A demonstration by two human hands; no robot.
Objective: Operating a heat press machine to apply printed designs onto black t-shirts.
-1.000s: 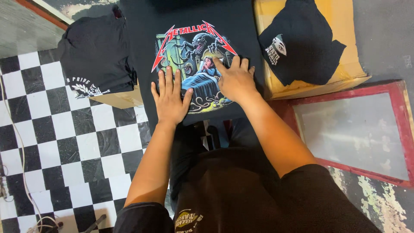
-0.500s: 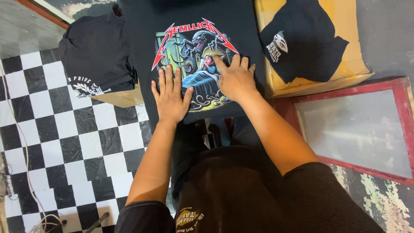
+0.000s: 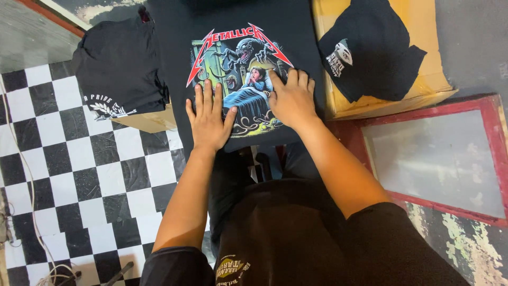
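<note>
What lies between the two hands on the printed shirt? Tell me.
In the head view, only the black printed shirt lies between the left hand and right hand: a strip of its colourful picture, bare of anything else. Both palms lie flat on it.

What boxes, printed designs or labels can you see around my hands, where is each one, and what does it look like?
Printed shirt: black, spread flat under left hand and right hand; colourful picture, red jagged lettering.
Folded shirts: black stack at left, white emblem, on a tan box.
Cardboard box: tan, at right, under a black garment with a white print.
Framed screen: red frame, grey mesh, lower right.
</note>
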